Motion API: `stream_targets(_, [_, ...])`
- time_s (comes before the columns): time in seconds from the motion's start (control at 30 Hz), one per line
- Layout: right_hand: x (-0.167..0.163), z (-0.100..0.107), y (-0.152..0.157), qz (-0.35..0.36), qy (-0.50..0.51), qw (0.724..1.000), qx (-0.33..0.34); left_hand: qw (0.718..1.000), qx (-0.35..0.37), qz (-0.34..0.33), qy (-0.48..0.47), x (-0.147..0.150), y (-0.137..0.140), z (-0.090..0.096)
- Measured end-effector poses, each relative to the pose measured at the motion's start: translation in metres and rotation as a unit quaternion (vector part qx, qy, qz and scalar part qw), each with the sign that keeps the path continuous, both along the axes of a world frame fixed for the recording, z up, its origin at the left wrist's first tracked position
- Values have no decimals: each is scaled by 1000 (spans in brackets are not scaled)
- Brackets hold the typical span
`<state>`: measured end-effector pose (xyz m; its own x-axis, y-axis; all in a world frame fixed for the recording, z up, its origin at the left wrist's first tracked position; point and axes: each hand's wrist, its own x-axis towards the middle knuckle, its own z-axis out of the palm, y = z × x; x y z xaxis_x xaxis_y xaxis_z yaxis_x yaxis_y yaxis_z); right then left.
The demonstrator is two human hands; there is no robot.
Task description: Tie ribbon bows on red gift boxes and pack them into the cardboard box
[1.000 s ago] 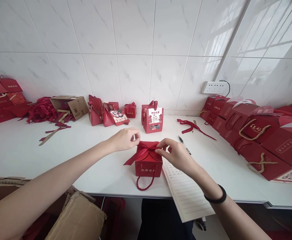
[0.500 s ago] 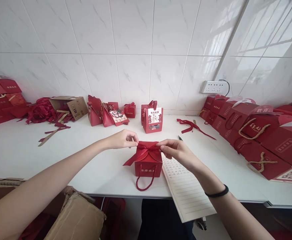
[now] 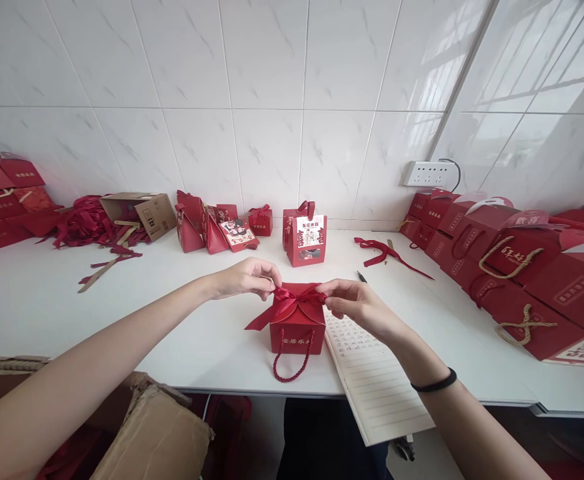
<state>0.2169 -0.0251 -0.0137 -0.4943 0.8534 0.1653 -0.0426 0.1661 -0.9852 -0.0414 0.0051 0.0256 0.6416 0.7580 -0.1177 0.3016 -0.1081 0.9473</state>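
A small red gift box [image 3: 296,339] stands upright near the front edge of the white table, its rope handle [image 3: 292,379] hanging down in front. Across its top lies a shiny red ribbon [image 3: 288,303] tied in a bow, one tail trailing off to the left. My left hand [image 3: 249,277] pinches the bow's left loop between thumb and fingers. On the other side my right hand [image 3: 355,301] pinches the right loop, a black band around that wrist. The back of the box is hidden from me.
An open notebook [image 3: 379,387] with handwriting lies under my right forearm, a pen [image 3: 361,276] behind it. Stacked red boxes [image 3: 512,267] fill the right side. A torn cardboard box [image 3: 157,433] is front left. Loose ribbons [image 3: 85,223] and finished-looking bags [image 3: 307,237] stand along the wall.
Both hands stay pinched on the ribbon with only slight shifts. The bow's loops look a little fuller and more spread than before. The box has hardly moved.
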Motion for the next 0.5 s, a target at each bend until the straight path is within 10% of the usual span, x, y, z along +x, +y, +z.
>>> stream_targets(0.5, [-6, -1, -1, -14, 43, 999, 4, 1000, -14, -19, -6, 3, -2, 1])
